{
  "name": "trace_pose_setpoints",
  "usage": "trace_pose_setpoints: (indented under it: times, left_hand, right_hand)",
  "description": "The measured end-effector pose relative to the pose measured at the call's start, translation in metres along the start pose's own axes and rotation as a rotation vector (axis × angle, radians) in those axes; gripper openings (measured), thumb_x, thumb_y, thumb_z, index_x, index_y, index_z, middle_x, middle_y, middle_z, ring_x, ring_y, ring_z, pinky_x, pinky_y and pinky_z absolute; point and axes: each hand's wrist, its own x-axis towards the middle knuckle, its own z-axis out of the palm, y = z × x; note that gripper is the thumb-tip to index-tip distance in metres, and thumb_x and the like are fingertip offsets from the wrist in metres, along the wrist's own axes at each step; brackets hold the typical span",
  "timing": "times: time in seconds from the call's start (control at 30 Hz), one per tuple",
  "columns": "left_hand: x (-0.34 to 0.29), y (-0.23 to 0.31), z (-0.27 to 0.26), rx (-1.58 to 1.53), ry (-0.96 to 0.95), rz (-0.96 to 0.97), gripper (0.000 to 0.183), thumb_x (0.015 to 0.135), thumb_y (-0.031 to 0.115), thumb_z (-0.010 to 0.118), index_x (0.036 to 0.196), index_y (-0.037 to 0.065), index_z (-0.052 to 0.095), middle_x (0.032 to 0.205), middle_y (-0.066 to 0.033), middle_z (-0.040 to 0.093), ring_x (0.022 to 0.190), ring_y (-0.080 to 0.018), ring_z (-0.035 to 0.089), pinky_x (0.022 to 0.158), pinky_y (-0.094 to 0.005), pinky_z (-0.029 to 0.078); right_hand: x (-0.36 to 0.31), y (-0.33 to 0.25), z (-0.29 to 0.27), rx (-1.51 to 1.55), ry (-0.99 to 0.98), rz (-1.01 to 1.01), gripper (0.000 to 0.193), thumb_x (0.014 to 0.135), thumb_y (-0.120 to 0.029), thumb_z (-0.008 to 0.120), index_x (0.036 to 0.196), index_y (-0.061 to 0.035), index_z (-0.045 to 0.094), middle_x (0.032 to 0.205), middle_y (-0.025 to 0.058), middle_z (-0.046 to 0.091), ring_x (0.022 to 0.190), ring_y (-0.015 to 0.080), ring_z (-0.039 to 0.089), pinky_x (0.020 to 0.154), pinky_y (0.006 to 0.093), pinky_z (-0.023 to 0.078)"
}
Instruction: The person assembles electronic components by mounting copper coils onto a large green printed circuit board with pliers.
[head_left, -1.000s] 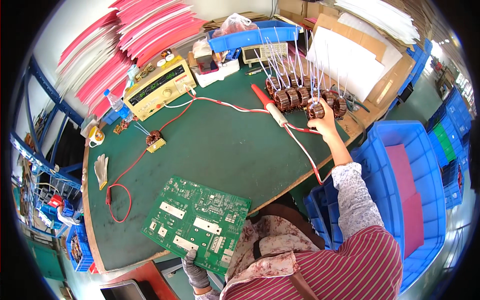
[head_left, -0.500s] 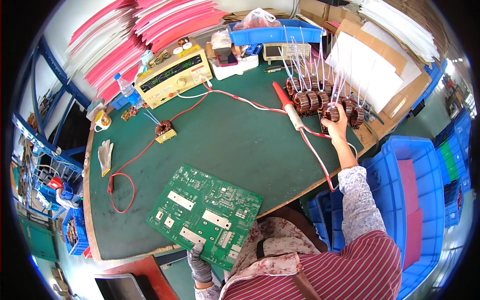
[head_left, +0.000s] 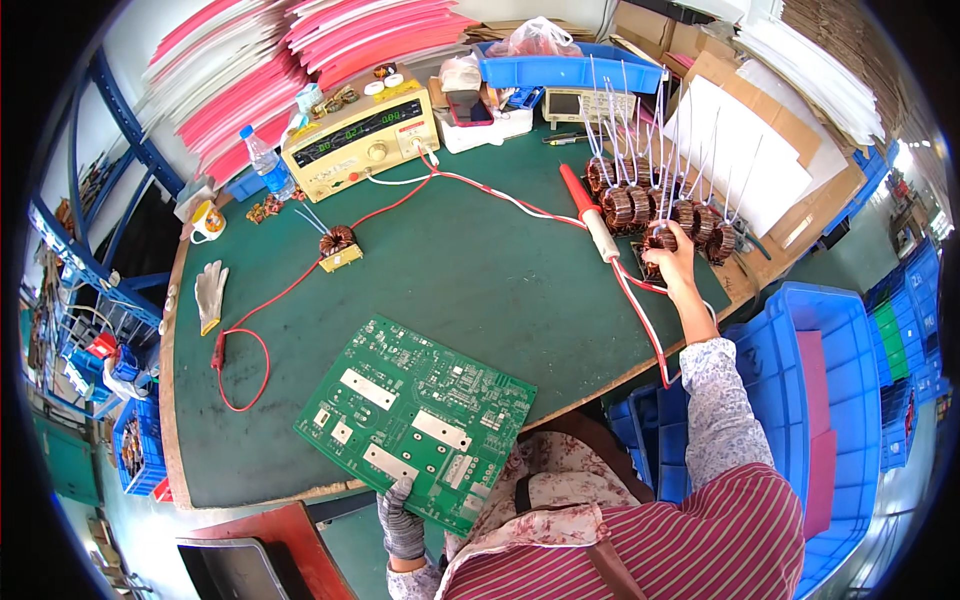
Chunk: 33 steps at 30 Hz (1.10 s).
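Note:
A green circuit board [head_left: 410, 425] with pale rectangular pads is tilted over the table's near edge. My left hand [head_left: 402, 522], in a grey striped glove, grips its lower edge; the fingers under the board are hidden. At the right, my bare right hand [head_left: 674, 262] is closed around a copper-wound ring coil [head_left: 659, 239] with pale wire leads standing up. That coil is at the near side of a cluster of similar coils [head_left: 618, 207]. Just left of it lies a red-and-white test probe [head_left: 590, 212] with its cable.
A bench power supply [head_left: 360, 148] stands at the back left, wired to red and white leads. One coil on a yellow base [head_left: 340, 248], a glove [head_left: 209, 297], a cup [head_left: 207, 222] and a bottle [head_left: 266, 163] are at left. Blue bins [head_left: 840, 400] flank the table's right edge.
My right hand has drawn the coil slightly left and toward me, away from the cluster. The whole view has shifted a little; my left hand still holds the board.

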Motion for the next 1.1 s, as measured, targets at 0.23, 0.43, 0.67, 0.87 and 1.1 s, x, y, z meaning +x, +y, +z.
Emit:
trace_pose_setpoints:
  times: [0.23,0.43,0.67,0.87,1.1]
  left_hand:
    - [0.000,0.003,0.005,-0.023,-0.015,-0.008,0.054,0.072,0.016,0.063,0.119,-0.003,0.044,0.107,-0.0120,0.057,0.093,-0.0231,0.058,0.082,-0.0336,0.048]
    - [0.000,0.002,-0.001,-0.041,-0.005,-0.041,0.050,0.073,0.012,0.063,0.118,0.000,0.045,0.106,-0.0100,0.056,0.093,-0.0203,0.056,0.080,-0.0312,0.047]
    - [0.006,0.001,-0.011,-0.063,-0.003,-0.003,0.048,0.074,0.013,0.062,0.117,0.000,0.046,0.105,-0.0084,0.056,0.092,-0.0192,0.056,0.079,-0.0300,0.047]
    - [0.008,-0.004,-0.016,0.001,0.025,-0.043,0.046,0.075,0.015,0.060,0.115,-0.003,0.047,0.102,-0.0109,0.059,0.088,-0.0197,0.060,0.077,-0.0306,0.050]
    - [0.004,0.000,-0.009,-0.044,0.016,-0.010,0.047,0.071,0.017,0.064,0.113,-0.002,0.051,0.099,-0.0101,0.061,0.086,-0.0195,0.061,0.075,-0.0292,0.050]
  right_hand:
    - [0.013,0.013,0.003,-0.233,0.073,-0.337,0.045,0.054,0.011,0.058,0.095,-0.0066,0.054,0.072,0.0011,0.055,0.062,0.0101,0.052,0.056,0.0229,0.043]
    - [0.018,0.016,0.003,-0.284,0.067,-0.185,0.049,0.053,0.004,0.063,0.100,-0.0056,0.052,0.080,0.0043,0.058,0.073,0.0138,0.056,0.068,0.0257,0.044]
    - [0.000,-0.016,0.015,-0.894,0.205,-0.502,0.059,0.058,-0.011,0.073,0.108,-0.0011,0.043,0.104,0.0172,0.047,0.098,0.0334,0.047,0.087,0.0402,0.038]
    - [-0.065,-0.119,0.128,-0.228,-0.510,-0.606,0.033,0.073,-0.009,0.065,0.103,-0.0041,0.052,0.093,0.0075,0.058,0.085,0.0174,0.058,0.078,0.0309,0.045]
    - [-0.059,-0.069,0.326,-0.294,-0.737,-0.518,0.041,0.078,-0.030,0.061,0.105,-0.0015,0.051,0.099,0.0156,0.061,0.095,0.0299,0.058,0.078,0.0379,0.046]
